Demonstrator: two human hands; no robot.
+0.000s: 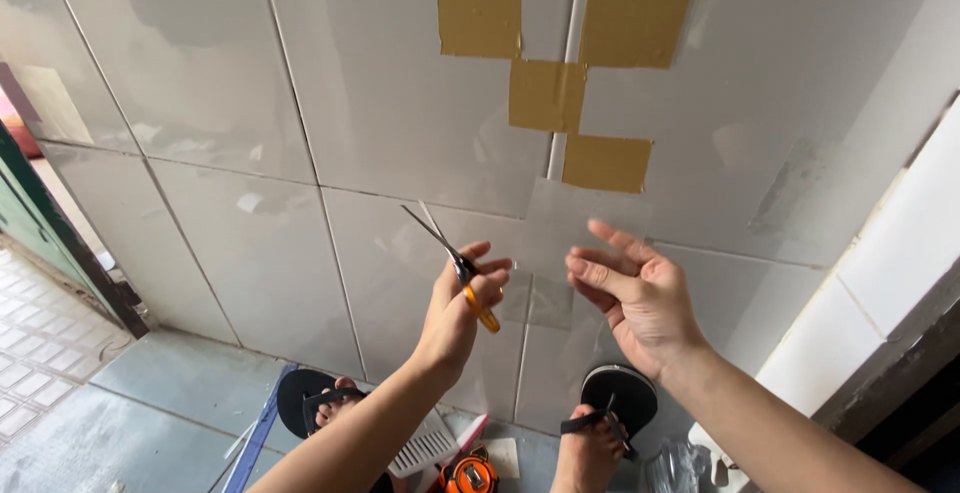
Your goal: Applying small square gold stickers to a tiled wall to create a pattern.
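While both hands are raised before the tiled wall:
Scissors (455, 258): in the left hand (455, 313), orange handle low, blades open, pointing up-left.
Left hand: closed around the handle.
Right hand (635, 293): just beside, apart, fingers spread wide, holding nothing.
Wall (200, 153): glossy grey tiles (brown tape squares (545, 93) stuck over a white strip).
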